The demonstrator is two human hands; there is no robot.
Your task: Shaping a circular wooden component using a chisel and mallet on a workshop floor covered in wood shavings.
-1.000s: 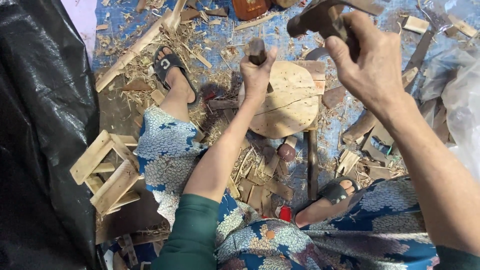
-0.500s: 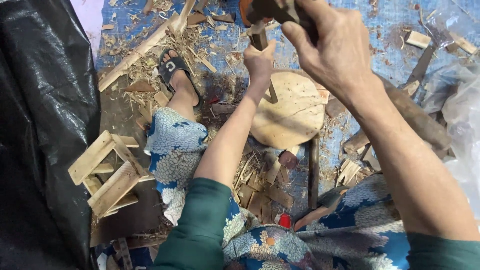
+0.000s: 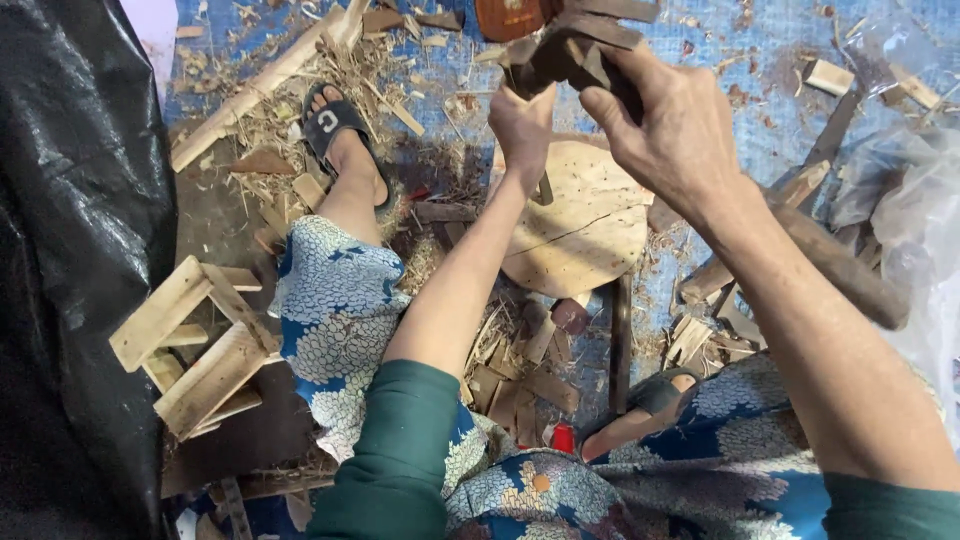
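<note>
My right hand (image 3: 680, 130) has swung higher above the round wooden block (image 3: 580, 230) than a second ago, fingers clenched on the dark mallet (image 3: 570, 55), now over the workpiece. My left hand (image 3: 525, 125) stays fisted around a small upright wood piece (image 3: 543, 188), its lower end on the block's far edge. Looks poised for a strike. Wood scraps (image 3: 520, 385) lie near the block.

Two hands — left hand (image 3: 525, 125), right hand (image 3: 675, 125), one round wooden block (image 3: 585, 225), two sandals — one (image 3: 330, 125), other (image 3: 660, 392)
</note>
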